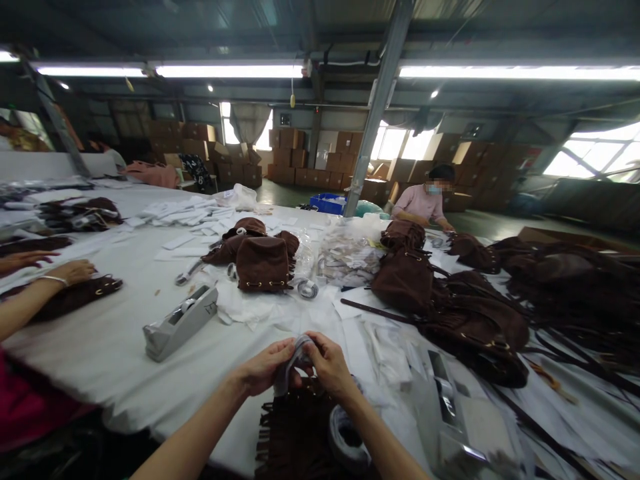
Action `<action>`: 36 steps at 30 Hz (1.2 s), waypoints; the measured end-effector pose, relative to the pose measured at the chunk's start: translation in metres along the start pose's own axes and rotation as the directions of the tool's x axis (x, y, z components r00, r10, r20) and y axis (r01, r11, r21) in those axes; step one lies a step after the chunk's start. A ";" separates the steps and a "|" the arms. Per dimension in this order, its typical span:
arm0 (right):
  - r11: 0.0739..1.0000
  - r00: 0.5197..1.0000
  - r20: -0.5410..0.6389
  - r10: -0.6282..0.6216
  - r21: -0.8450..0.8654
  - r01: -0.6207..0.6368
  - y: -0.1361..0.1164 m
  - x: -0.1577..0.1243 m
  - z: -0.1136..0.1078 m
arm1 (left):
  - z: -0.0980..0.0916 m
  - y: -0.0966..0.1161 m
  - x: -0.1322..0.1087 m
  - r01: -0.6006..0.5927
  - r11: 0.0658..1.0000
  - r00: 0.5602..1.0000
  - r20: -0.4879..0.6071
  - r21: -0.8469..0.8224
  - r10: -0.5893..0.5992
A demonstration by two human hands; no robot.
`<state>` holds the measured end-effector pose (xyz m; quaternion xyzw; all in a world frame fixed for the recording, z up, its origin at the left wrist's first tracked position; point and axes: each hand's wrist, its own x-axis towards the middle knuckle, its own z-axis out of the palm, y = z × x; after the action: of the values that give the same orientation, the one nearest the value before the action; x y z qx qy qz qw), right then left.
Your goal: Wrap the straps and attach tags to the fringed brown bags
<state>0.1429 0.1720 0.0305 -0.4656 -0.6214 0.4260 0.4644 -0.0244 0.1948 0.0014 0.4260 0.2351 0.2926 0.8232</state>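
Between my two hands is a strip of grey wrapping point(287, 373), pinched and curved at its top. My left hand point(270, 365) grips its left side with the fingers closed. On the right side, my right hand point(327, 363) has its thumb and fingers closed on the same wrapping. Just below them lies a dark brown fringed bag point(295, 433), near the table's front edge. A coiled grey wrapped strap point(347, 440) rests on the bag, partly behind my right forearm.
Tape dispensers stand left point(181, 323) and right point(450, 413). Brown bags point(265, 263) sit ahead, with more piled right point(475, 313). A co-worker's hands point(75, 271) are at the far left; another person point(423, 203) is across the table point(115, 340).
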 end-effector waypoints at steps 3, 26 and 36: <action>0.995 0.999 0.013 0.040 0.086 -0.041 0.002 0.002 0.003 | 0.001 -0.006 0.000 -0.059 0.997 0.998 -0.038 -0.044 0.057; 0.923 0.957 -0.246 -0.154 -0.381 0.051 0.022 -0.013 0.030 | 0.018 -0.026 0.019 -0.246 0.925 0.903 -0.415 -0.290 0.110; 0.895 0.882 -0.405 -0.242 -0.445 0.041 0.014 -0.018 0.033 | 0.041 -0.021 0.016 -0.279 0.913 0.920 -0.354 -0.299 0.166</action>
<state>0.1153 0.1542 0.0073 -0.5928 -0.6073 0.1254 0.5138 0.0192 0.1728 0.0037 0.2467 0.2606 0.4874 0.7960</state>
